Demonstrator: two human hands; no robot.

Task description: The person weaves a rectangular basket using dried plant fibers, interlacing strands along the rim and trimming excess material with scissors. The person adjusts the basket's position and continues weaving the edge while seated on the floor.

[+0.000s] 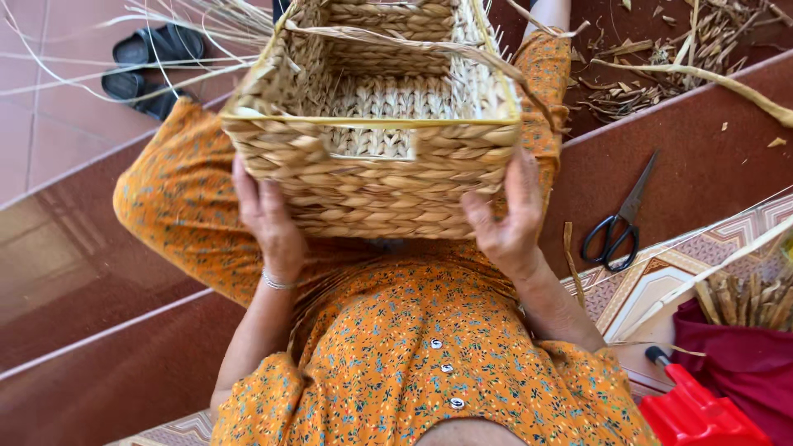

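Your left hand (271, 221) and right hand (506, 221) grip the woven basket (372, 177) by its near wall; nothing inside. Scissors (619, 223) lie on red-brown tiled steps (702, 157).

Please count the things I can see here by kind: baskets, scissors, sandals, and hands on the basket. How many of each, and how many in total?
Baskets: 1, woven basket
Scissors: 1, black-handled scissors
Sandals: 2, black sandals
Hands on the basket: 2, left hand and right hand
Total: 6
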